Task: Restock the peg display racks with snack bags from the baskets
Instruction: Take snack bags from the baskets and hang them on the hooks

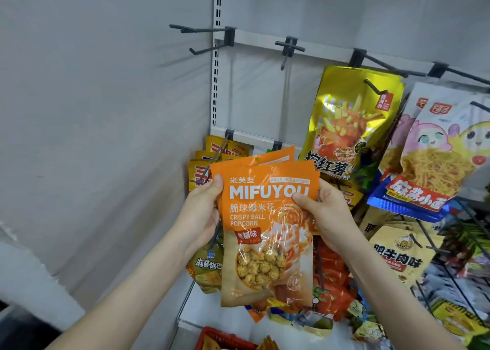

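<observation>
Both hands (201, 212) (327, 214) grip orange popcorn bags (267, 233), fanned, upright.

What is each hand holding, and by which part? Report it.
Both hold a stack of orange popcorn bags: the left hand grips its upper left edge, the right hand its upper right edge, thumbs on the front.

Glossy plastic popcorn bags (267, 217) — matt dark metal pegs (201, 29).

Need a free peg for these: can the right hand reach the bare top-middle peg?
Probably yes: nothing hangs between the right hand and that peg, though it and the left hand grip the popcorn bags.
</observation>
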A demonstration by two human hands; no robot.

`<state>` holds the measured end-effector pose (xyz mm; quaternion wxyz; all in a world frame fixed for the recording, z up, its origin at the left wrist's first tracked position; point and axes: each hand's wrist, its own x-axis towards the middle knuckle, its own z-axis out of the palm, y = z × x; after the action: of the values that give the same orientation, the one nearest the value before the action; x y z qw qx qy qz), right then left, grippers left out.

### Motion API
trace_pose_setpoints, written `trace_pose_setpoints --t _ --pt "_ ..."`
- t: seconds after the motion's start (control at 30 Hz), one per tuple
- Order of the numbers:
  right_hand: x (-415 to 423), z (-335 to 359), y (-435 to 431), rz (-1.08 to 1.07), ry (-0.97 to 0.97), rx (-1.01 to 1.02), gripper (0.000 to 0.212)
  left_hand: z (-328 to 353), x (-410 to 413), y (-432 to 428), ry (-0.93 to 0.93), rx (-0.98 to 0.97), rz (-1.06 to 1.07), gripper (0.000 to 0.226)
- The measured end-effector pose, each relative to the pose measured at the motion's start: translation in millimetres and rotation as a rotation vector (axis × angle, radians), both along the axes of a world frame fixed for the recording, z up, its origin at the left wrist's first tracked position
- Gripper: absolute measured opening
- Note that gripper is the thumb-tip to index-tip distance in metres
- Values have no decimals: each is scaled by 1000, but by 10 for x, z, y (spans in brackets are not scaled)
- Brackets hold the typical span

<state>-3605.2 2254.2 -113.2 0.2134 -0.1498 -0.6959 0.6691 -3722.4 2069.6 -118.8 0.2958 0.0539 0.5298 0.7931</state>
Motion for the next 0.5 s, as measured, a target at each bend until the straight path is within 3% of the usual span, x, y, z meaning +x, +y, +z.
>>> trace_pose_setpoints --t 0.33,0.5 --pt "83 -99 65 -150 -97 226 22 -7 163 131 38 -99 -3 34" --pt "160 -140 88 -84 -74 181 24 -22 195 122 54 -127 38 34"
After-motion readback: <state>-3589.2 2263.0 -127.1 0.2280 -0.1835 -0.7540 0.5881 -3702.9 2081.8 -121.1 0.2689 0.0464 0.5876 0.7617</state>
